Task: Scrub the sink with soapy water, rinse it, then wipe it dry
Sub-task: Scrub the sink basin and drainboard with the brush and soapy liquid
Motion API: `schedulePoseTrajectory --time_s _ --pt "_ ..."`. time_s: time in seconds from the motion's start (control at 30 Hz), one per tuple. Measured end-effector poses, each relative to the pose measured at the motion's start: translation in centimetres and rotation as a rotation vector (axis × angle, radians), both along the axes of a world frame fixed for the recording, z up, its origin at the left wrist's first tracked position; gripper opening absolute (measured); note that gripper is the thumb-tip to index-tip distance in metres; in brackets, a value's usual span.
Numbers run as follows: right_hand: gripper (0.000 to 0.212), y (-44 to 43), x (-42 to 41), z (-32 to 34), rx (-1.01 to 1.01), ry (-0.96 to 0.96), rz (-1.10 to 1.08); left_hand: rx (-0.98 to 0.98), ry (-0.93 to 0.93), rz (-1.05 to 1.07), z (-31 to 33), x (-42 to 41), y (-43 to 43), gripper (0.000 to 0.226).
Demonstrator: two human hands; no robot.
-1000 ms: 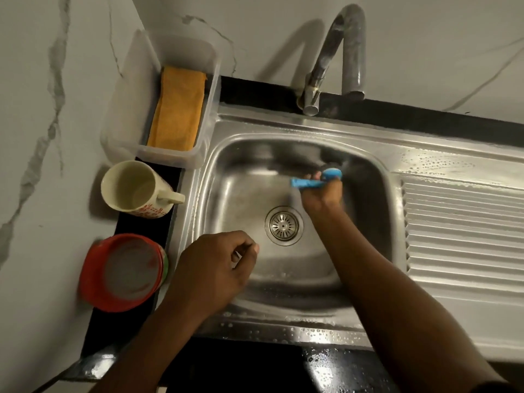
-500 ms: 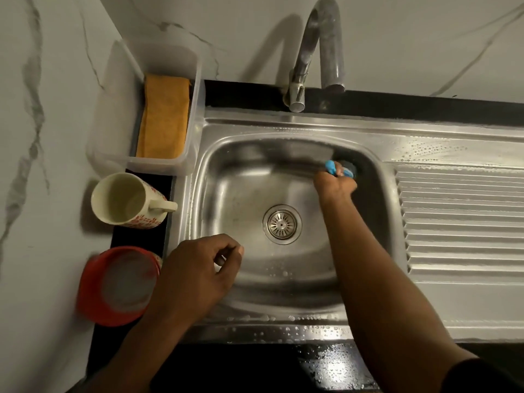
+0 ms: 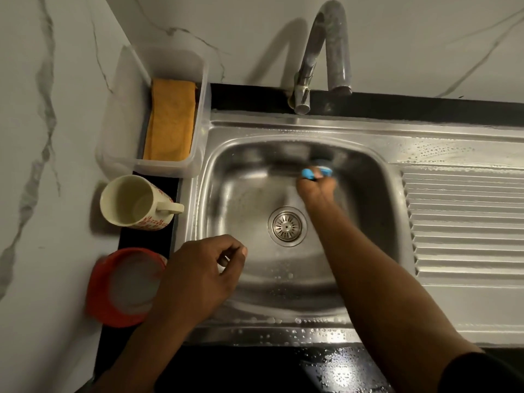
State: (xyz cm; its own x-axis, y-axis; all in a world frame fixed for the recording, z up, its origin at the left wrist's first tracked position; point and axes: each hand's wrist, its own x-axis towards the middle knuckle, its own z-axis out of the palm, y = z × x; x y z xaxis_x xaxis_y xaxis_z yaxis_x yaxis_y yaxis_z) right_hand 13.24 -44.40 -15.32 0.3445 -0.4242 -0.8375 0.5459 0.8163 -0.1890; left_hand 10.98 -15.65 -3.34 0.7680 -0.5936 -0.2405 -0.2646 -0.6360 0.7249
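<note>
A person's right hand (image 3: 316, 191) presses a blue scrubber (image 3: 316, 172) against the back wall of the stainless-steel sink (image 3: 283, 316), grip clenched around it; the left hand (image 3: 198, 276), loosely curled and holding nothing, hovers over the near rim. The scrubbing step looks under way; rinsing at the curved metal tap (image 3: 326, 52) likely follows.

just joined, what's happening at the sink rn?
A person is scrubbing the steel sink. The right hand presses a blue scrubber against the basin's far wall, below the tap. The left hand hangs loosely curled and empty over the near left rim. An orange cloth lies unused in a clear tub. No water is running.
</note>
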Motion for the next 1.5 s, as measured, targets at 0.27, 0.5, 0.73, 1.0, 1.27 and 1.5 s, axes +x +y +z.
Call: schedulePoseTrajectory --time_s 0.27,0.5,0.73,1.0,1.27,1.5 --pt "0.031 4.2 4.1 -2.9 -0.063 0.098 0.206 0.022 -0.023 0.003 -0.1 -0.2 1.4 0.022" --pt "0.036 9.6 5.0 -2.0 0.024 -0.036 0.476 0.02 -0.047 -0.013 -0.1 -0.7 1.7 0.01" --pt "0.03 2.4 -3.1 5.4 -0.092 -0.152 0.08 0.006 -0.022 -0.019 -0.1 -1.0 1.6 0.013" --pt "0.037 2.1 3.4 5.7 0.036 -0.101 -0.002 -0.019 -0.013 0.0 -0.4 -0.5 1.7 0.012" --pt "0.029 12.2 6.8 2.6 0.199 -0.245 0.435 -0.006 -0.035 -0.024 -0.7 -0.2 2.0 0.012" --pt "0.03 3.6 2.8 2.9 -0.501 0.267 1.144 -0.037 0.028 -0.041 -0.7 -1.5 0.4 0.024"
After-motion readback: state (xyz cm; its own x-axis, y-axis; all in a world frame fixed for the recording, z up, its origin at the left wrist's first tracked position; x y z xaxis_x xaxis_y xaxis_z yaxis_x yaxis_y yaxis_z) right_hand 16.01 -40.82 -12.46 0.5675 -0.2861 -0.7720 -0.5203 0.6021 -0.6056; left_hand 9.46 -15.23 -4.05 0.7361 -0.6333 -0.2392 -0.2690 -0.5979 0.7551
